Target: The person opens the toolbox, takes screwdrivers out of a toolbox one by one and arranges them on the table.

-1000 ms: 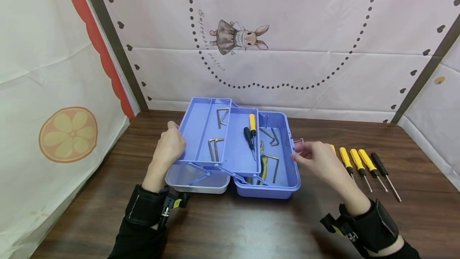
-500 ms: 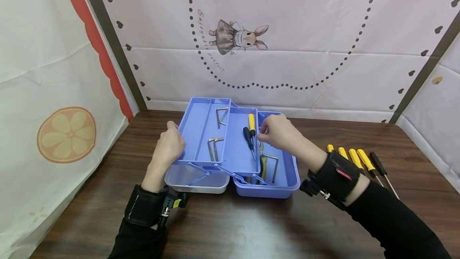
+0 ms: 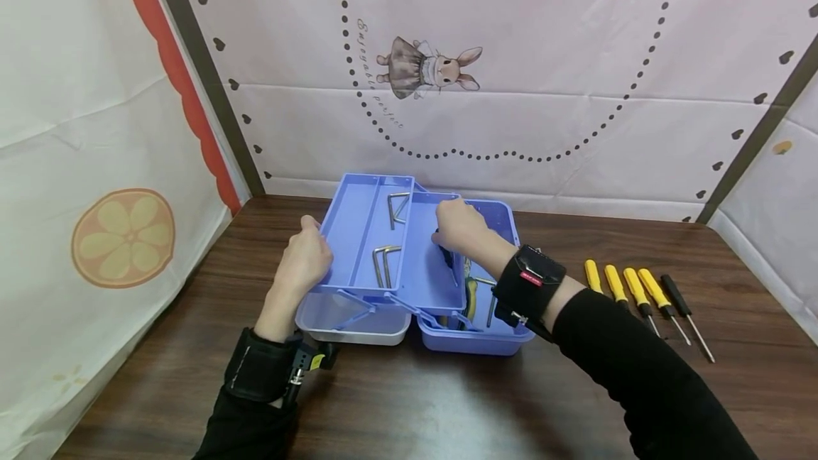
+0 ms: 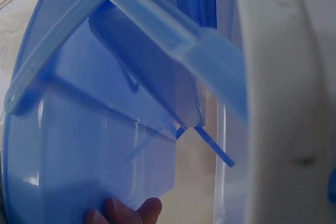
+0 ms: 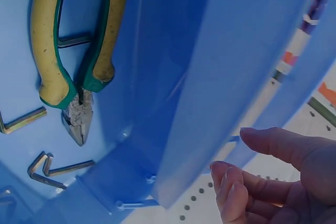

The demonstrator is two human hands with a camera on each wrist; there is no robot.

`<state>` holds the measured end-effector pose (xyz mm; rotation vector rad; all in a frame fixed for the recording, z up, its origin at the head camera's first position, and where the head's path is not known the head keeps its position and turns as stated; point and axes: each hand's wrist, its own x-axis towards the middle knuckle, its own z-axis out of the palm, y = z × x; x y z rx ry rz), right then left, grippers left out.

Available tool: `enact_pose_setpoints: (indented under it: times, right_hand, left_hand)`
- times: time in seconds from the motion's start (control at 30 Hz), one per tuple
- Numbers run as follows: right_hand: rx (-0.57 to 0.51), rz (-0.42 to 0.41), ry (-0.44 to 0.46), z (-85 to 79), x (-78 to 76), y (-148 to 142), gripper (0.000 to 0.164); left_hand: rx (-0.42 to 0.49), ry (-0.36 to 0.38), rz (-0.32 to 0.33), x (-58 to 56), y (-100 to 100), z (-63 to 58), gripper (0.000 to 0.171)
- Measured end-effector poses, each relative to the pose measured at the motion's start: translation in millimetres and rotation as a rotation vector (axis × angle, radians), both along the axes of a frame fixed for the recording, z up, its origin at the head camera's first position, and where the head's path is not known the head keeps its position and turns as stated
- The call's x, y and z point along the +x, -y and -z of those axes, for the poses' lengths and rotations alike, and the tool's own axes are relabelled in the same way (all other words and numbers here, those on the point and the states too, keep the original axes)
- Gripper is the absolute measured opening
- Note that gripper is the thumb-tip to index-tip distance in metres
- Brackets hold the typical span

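Observation:
A blue cantilever toolbox point(image 3: 469, 343) stands unfolded on the table. My left hand point(image 3: 302, 254) grips the outer left edge of its upper tray point(image 3: 348, 233); in the left wrist view, fingertips point(image 4: 149, 211) touch the blue plastic. My right hand point(image 3: 461, 224) hovers over the middle tray point(image 3: 422, 279), by a dark-handled screwdriver point(image 3: 446, 255). In the right wrist view its thumb and fingers are apart, with nothing between them. That hand hides the yellow-handled screwdriver in the head view. Pliers point(image 5: 46, 51) with yellow-green handles lie in the bottom compartment beside hex keys point(image 5: 63, 169).
Several yellow-handled screwdrivers point(image 3: 648, 284) and a black one point(image 3: 676, 294) lie on the wooden table point(image 3: 409, 410) to the right. A translucent lid point(image 3: 351, 337) sits below the raised upper tray, which holds several hex keys point(image 3: 385, 258).
My right hand has moved left from the toolbox's right rim, across the bottom compartment, to above the middle tray. My left hand has stayed on the upper tray's edge.

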<state>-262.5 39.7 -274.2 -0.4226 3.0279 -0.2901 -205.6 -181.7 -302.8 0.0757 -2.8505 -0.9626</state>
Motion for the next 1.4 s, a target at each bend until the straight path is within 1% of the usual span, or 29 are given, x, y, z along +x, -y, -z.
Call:
enact_pose_setpoints:
  times: [0.27, 0.5, 0.83, 0.97, 1.07, 1.2, 1.3, 1.4]
  right_hand:
    - [0.023, 0.014, 0.010, 11.9, -6.5, 5.1, 0.016]
    - [0.079, 0.042, -0.020, 16.4, -8.2, 8.0, 0.017]
    - [0.088, 0.057, -0.032, 18.7, -11.9, 9.1, 0.022]
    - [0.045, 0.063, -0.016, 18.6, -13.2, 7.8, 0.022]
    - [-0.027, 0.079, 0.011, 15.2, -13.4, 4.9, 0.023]
    - [-0.119, 0.101, 0.037, 3.8, -14.1, -1.9, 0.026]
    - [-0.162, 0.104, 0.043, -7.5, -15.3, -11.0, 0.024]
    - [-0.179, 0.099, 0.027, -18.2, -16.0, -23.6, 0.023]
  left_hand:
    - [-0.005, 0.000, 0.000, 0.0, -0.5, 2.2, 0.026]
    - [-0.021, -0.013, -0.012, -0.9, -0.8, 1.4, 0.025]
    - [-0.007, -0.013, -0.002, -0.4, -0.1, 2.4, 0.024]
    - [-0.003, -0.001, -0.003, -0.5, -0.4, 2.8, 0.025]
    - [0.002, 0.009, -0.003, -0.7, -0.8, 3.2, 0.026]
    - [0.009, 0.017, -0.005, -0.5, -1.3, 2.5, 0.026]
    - [0.010, 0.020, -0.010, -0.3, -1.4, 1.3, 0.027]
    - [0.007, 0.021, -0.013, -0.1, -1.2, 0.3, 0.027]
